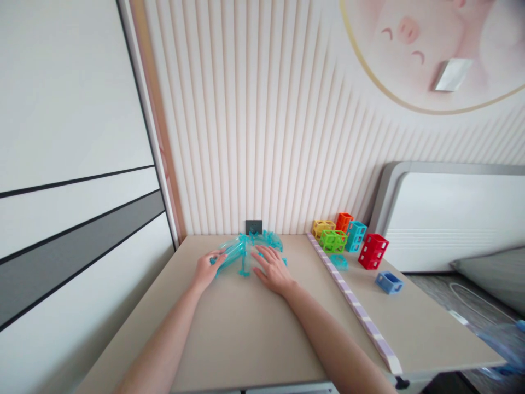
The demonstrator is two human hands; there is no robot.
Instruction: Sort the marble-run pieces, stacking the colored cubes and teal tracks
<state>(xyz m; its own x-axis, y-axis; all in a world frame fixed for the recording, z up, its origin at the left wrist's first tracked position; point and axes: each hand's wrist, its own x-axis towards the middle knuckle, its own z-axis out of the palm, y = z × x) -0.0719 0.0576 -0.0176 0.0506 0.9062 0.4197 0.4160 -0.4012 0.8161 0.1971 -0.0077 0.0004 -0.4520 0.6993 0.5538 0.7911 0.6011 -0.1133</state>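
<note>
Toward the far edge of the table lies a cluster of see-through teal plastic parts. One is a long translucent teal trough-like piece [232, 253], slanting up to the right, and my left hand [208, 268] grips its near left end with thumb and fingers. A thin teal upright part [243, 262] stands between my two hands. My right hand [272, 269] is open, palm down with fingers apart, over the right side of the cluster, partly hiding small teal bits. Behind it sits a curved teal piece [270, 239], near the wall.
A purple-and-white striped strip [356, 306] runs along the table [246, 334]. Right of it stand yellow [322, 227], green [333, 241], orange [344, 220], light blue [355, 236] and red [373, 251] open-frame blocks, a blue block [389, 282] and a teal ring-like piece [339, 262]. A black socket [254, 225] is behind.
</note>
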